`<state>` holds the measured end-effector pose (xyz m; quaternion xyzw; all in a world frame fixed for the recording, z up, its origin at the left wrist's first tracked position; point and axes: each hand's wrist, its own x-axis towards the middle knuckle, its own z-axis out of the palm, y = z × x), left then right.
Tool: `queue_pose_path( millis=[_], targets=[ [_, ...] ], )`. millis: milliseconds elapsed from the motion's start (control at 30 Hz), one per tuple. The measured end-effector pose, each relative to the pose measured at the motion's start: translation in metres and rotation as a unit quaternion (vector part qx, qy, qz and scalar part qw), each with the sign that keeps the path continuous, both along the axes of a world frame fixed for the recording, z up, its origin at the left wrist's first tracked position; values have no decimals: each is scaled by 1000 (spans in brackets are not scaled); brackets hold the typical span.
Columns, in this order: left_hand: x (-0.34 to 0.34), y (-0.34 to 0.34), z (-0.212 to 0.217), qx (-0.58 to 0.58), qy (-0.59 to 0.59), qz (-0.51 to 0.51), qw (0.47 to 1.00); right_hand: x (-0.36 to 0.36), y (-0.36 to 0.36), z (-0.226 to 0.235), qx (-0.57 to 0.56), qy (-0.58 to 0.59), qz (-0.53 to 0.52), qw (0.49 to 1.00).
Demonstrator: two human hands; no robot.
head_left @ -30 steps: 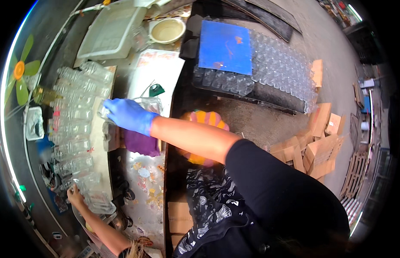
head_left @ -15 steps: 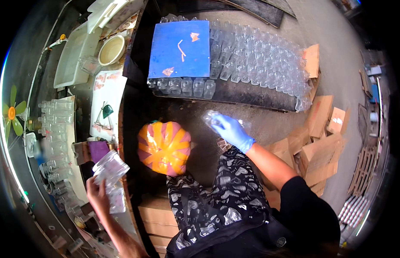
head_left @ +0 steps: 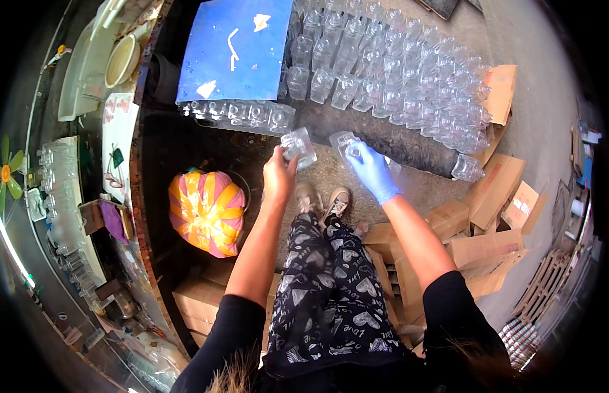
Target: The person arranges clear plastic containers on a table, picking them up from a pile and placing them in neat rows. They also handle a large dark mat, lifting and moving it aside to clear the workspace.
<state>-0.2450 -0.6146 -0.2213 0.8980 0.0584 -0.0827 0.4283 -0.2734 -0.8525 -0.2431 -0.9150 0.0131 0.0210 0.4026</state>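
Note:
My bare left hand (head_left: 278,175) grips a clear, square-sided container (head_left: 303,148) between thumb and fingers, just in front of the black table. To its right, my blue-gloved right hand (head_left: 370,171) is closed on another clear container (head_left: 343,144). More clear material shows at the far side of the glove; whether it belongs to the same piece I cannot tell. The two containers are held apart in the air. Beyond them, many similar clear containers (head_left: 376,65) stand in rows on the black table (head_left: 409,145).
A blue board (head_left: 235,52) with scraps on it lies over some containers. Left stands a cluttered workbench (head_left: 154,262); beside it sits an orange-and-pink taped bundle (head_left: 206,213). Cardboard boxes (head_left: 491,252) crowd the right. One container (head_left: 468,168) sits at the table's right corner.
My left hand has come from the workbench to the middle with a clear container. My right hand stays near the table with its container. The view has shifted, so my shoes now show.

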Motion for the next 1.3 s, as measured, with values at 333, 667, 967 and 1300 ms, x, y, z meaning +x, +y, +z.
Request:
queue_pose_path(
  millis=[333, 667, 967, 1300],
  targets=[
    [67, -39, -99, 67, 11, -47, 997, 54, 27, -77, 8, 11, -60, 998],
    [86, -31, -123, 91, 3, -73, 993, 68, 54, -106, 23, 30, -109, 993],
    [48, -6, -78, 17, -7, 25, 1000, 66, 16, -71, 350, -44, -356, 865],
    [-39, -32, -86, -83, 121, -46, 988, 84, 8, -113, 309, 21, -228, 923]
  ],
)
